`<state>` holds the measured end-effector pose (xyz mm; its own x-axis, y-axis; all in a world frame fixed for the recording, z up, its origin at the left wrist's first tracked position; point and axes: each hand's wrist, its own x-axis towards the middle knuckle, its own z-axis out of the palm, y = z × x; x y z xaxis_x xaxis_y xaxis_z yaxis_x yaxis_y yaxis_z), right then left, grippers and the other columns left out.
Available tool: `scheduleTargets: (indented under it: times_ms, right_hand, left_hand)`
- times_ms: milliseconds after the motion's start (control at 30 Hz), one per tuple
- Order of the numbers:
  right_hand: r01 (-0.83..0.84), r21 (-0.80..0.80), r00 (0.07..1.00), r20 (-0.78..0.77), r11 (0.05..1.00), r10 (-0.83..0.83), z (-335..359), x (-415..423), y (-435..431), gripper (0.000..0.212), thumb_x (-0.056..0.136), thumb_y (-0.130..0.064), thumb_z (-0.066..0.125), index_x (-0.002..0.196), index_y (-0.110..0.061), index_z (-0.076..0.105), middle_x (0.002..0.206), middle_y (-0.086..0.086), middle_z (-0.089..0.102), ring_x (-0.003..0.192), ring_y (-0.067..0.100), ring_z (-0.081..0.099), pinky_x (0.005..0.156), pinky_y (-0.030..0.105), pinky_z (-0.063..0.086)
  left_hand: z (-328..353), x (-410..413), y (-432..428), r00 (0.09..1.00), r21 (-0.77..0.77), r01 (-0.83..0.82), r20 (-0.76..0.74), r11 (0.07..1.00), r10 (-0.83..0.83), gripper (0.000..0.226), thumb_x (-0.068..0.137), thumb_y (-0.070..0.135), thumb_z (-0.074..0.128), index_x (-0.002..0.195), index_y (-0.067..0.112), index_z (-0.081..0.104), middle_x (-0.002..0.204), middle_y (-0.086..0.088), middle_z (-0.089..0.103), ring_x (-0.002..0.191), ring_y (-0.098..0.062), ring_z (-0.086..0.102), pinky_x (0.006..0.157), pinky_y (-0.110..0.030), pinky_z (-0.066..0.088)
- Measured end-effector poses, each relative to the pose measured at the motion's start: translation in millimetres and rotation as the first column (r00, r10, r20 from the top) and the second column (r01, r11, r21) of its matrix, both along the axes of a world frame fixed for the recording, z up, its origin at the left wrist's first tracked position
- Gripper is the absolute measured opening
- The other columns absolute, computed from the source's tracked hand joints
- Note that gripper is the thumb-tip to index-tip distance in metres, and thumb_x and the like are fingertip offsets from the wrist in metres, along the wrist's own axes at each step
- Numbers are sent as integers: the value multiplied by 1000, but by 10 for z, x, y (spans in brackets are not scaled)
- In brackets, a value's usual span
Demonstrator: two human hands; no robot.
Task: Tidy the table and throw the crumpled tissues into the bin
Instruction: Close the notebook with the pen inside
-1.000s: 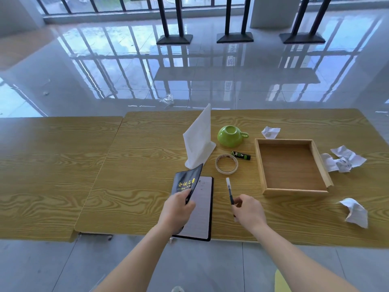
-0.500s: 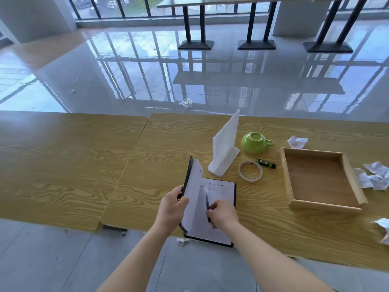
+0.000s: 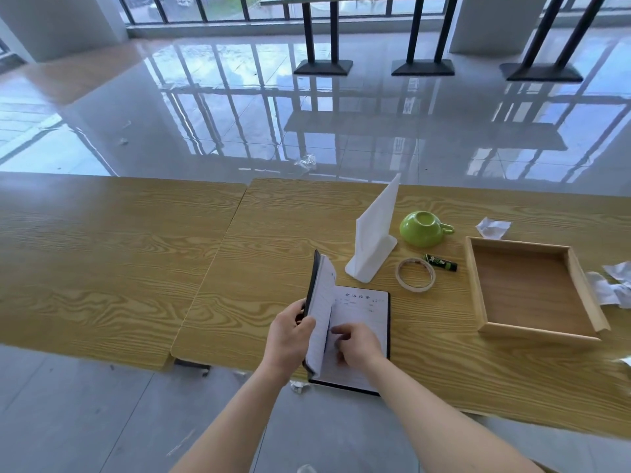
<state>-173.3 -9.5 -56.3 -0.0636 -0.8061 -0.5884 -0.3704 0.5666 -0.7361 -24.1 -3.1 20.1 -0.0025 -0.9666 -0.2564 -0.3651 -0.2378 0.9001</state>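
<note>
My left hand (image 3: 290,336) grips the raised black cover and pages of the notebook (image 3: 358,315) at the near edge of the table (image 3: 273,233), holding them upright. My right hand (image 3: 358,346) lies on the open right page, fingers (image 3: 341,332) curled loosely; whether they pinch anything I cannot tell, since the lifted pages hide their tips. One crumpled tissue (image 3: 493,227) sits just beyond the far edge of the wooden tray (image 3: 476,285). More crumpled tissues (image 3: 611,288) lie right of the tray, cut off by the frame's right edge. A small white scrap (image 3: 626,361) nearer me is barely in view.
</note>
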Motion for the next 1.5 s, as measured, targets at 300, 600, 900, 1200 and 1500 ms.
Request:
scheduleTargets:
  times_ms: [300, 600, 900, 1200, 1500]
  right_hand:
    - [295, -54, 954, 76, 954, -291, 46, -584, 264, 25, 91, -1, 51, 110, -11, 65, 89, 12, 70, 69, 19, 66, 64, 32, 61]
    - [307, -11, 950, 59, 952, -306, -20, -918, 268, 32, 99, -33, 51, 85, -9, 64, 89, 11, 67, 90, 32, 64, 91, 57, 52]
    - [78, -44, 981, -172, 996, -85, 28, -873, 203, 42, 89, -53, 59, 90, -12, 63, 92, -2, 66, 90, 20, 61, 84, 40, 51]
    - [25, -39, 933, -358, 999, -37, -20, -829, 153, 49, 89, -44, 66, 125, -11, 62, 121, 4, 66, 112, 24, 60, 92, 35, 50]
    - [80, -32, 896, -436, 996, -86, 7, -706, 130, 45, 89, -38, 67, 125, -12, 60, 114, 2, 67, 106, 23, 62, 87, 35, 51]
  left_hand:
    - [-53, -336, 78, 983, -43, 26, 181, 999, -18, 41, 87, 19, 61, 128, 23, 63, 97, 20, 68, 84, 6, 63, 76, -19, 50]
    - [-430, -974, 288, 728, 29, 351, 620, 936, -292, 57, 95, 47, 43, 148, 27, 37, 150, -1, 40, 141, -23, 32, 108, -41, 38]
    - [-735, -844, 439, 492, 126, 555, 747, 822, -447, 56, 99, 43, 29, 153, 42, 13, 166, 3, 10, 153, -27, -2, 119, -59, 10]
    - [-764, -338, 293, 581, 70, 371, 760, 926, -291, 55, 100, 47, 40, 151, 26, 32, 156, -7, 28, 145, -24, 24, 110, -38, 37]
    - [-791, -391, 121, 797, 137, 179, 560, 974, -225, 82, 91, 45, 64, 154, 17, 20, 139, -8, 46, 128, -26, 40, 105, -35, 38]
